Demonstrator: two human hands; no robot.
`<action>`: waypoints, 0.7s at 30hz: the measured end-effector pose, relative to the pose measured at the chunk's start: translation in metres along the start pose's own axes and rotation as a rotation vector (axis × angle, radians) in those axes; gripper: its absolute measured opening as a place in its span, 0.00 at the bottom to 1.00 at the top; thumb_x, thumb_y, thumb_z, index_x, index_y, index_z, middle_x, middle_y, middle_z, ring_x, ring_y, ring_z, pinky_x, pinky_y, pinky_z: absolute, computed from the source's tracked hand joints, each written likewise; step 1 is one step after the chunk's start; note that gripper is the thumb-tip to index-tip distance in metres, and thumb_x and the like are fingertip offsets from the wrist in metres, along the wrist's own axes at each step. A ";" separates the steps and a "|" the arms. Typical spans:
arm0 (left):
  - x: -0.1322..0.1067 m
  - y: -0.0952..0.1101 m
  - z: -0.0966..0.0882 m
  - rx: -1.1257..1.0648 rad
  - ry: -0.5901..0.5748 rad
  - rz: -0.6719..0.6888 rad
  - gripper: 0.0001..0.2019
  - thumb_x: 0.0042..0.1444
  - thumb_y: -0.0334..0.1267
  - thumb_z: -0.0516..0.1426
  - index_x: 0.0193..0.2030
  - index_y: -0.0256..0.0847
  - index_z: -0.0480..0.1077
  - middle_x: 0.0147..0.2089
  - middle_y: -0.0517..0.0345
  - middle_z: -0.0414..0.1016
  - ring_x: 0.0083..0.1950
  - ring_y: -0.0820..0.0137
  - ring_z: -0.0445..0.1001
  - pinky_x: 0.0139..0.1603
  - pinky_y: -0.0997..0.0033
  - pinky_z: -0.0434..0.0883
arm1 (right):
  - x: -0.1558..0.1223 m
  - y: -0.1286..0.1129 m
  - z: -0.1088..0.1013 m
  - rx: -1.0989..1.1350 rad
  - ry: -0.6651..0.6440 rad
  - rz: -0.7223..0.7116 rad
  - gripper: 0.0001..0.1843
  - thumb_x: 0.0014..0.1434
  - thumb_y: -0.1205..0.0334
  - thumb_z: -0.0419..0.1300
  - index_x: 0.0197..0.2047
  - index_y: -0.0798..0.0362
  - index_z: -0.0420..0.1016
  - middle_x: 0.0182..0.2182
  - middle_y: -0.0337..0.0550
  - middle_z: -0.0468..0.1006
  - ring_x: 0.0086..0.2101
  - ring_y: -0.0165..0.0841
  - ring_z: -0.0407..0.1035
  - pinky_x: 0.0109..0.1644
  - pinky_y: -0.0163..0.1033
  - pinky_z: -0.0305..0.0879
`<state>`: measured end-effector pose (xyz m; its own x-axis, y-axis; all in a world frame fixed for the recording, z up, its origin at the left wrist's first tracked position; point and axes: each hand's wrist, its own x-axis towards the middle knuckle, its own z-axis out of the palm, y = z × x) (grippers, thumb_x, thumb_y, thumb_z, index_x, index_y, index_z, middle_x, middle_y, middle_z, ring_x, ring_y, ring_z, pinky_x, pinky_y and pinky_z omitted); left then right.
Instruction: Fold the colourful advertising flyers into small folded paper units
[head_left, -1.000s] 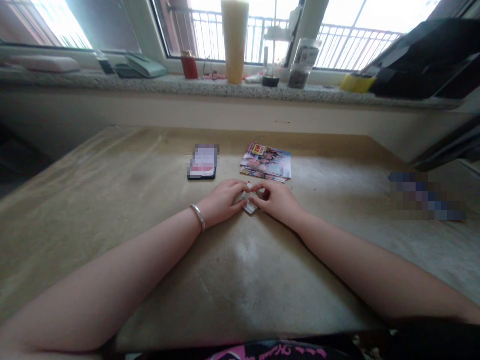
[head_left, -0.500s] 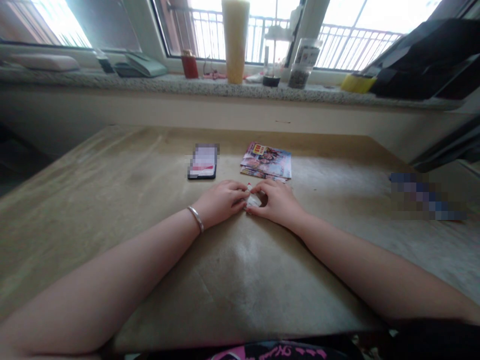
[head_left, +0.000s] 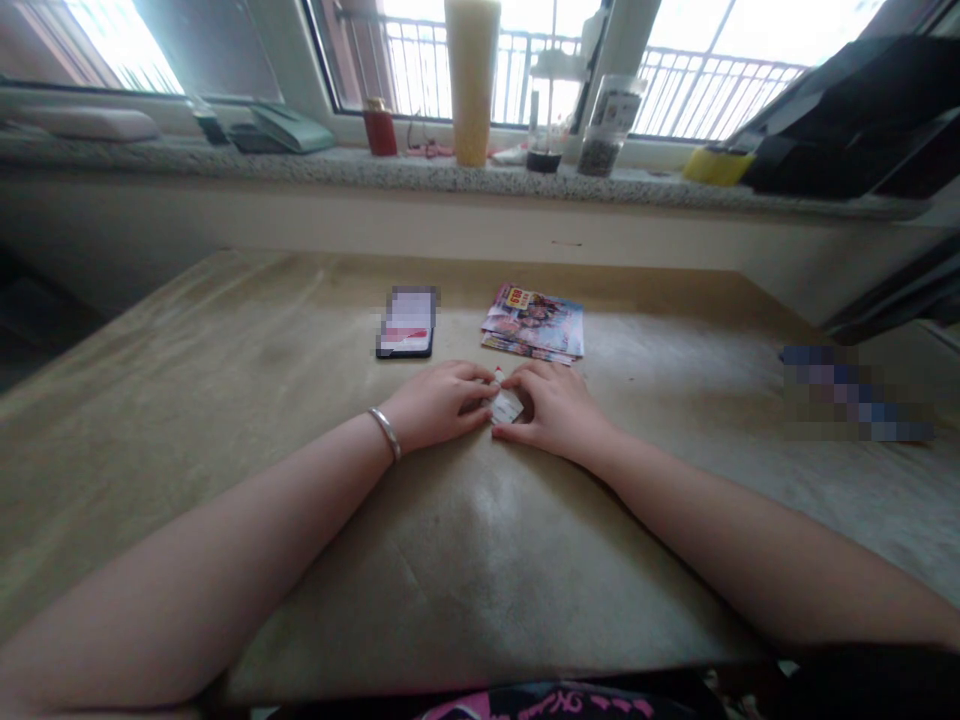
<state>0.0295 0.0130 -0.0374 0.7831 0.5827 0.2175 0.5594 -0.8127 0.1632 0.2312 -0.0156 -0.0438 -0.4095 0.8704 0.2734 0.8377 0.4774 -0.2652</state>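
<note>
Both my hands meet at the middle of the table (head_left: 225, 400) over a small white folded paper piece (head_left: 507, 407) with a red edge. My left hand (head_left: 439, 405), with a silver bracelet on its wrist, has its fingers curled against the paper's left side. My right hand (head_left: 555, 408) pinches the paper from the right, thumb low and fingers on top. Most of the paper is hidden between the fingers. Just beyond the hands lies a stack of colourful printed sheets (head_left: 534, 322).
A dark phone (head_left: 406, 322) lies left of the printed stack. A blurred bluish object (head_left: 847, 390) rests at the right of the table. The windowsill (head_left: 300, 170) behind holds a tall yellowish cylinder (head_left: 472, 80), a red container (head_left: 380, 130), jars and a black case.
The paper piece lay lower and more exposed a second ago; both hands have since closed in over it and it has shifted slightly up between the fingers.
</note>
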 end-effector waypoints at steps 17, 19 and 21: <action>-0.003 -0.014 0.003 -0.077 0.074 0.086 0.12 0.59 0.39 0.56 0.49 0.42 0.73 0.55 0.51 0.71 0.52 0.65 0.71 0.53 0.65 0.69 | 0.005 0.026 0.007 0.244 0.044 -0.163 0.18 0.52 0.55 0.64 0.46 0.51 0.77 0.46 0.46 0.77 0.47 0.38 0.69 0.54 0.45 0.62; -0.003 -0.011 0.003 -0.036 0.080 0.059 0.11 0.60 0.39 0.56 0.47 0.42 0.74 0.52 0.52 0.73 0.50 0.66 0.73 0.50 0.67 0.70 | 0.005 0.026 0.008 0.207 0.032 -0.155 0.19 0.54 0.54 0.63 0.48 0.51 0.76 0.47 0.46 0.76 0.48 0.39 0.68 0.54 0.46 0.62; -0.002 -0.008 0.003 0.020 0.081 0.019 0.11 0.60 0.39 0.55 0.46 0.42 0.74 0.49 0.54 0.76 0.47 0.66 0.74 0.48 0.67 0.71 | 0.005 0.027 0.008 0.166 0.034 -0.152 0.19 0.55 0.54 0.61 0.50 0.50 0.75 0.48 0.46 0.76 0.48 0.40 0.67 0.54 0.47 0.62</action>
<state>0.0243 0.0180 -0.0420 0.7693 0.5652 0.2980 0.5505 -0.8230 0.1397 0.2483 0.0028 -0.0569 -0.5115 0.7837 0.3525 0.6950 0.6185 -0.3665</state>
